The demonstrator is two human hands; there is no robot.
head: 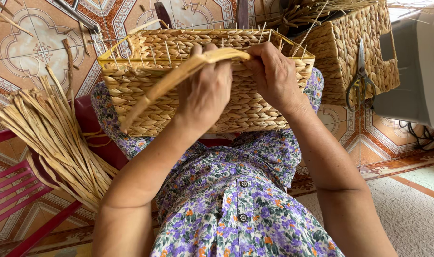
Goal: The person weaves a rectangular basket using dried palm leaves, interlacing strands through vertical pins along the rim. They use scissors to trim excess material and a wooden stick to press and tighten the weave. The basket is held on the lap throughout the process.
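Basket (150, 102) on my lap, sides woven nearly to rim, bare stakes poking above. My left hand (205, 93) and right hand (274, 76) pinch flat strand (179, 78) at top edge, fingers pressed together. Rim unfinished; reed bundle (55, 138) beyond left fingers.

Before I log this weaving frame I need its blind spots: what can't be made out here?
Head view only:
- Fingertips of the left hand and right hand: curled over the basket rim, hidden behind the flat strand.
- Basket's inside and base: hidden by its near wall.
- Second basket: cut off at the top edge.
- Grey box: cut off at the right edge.
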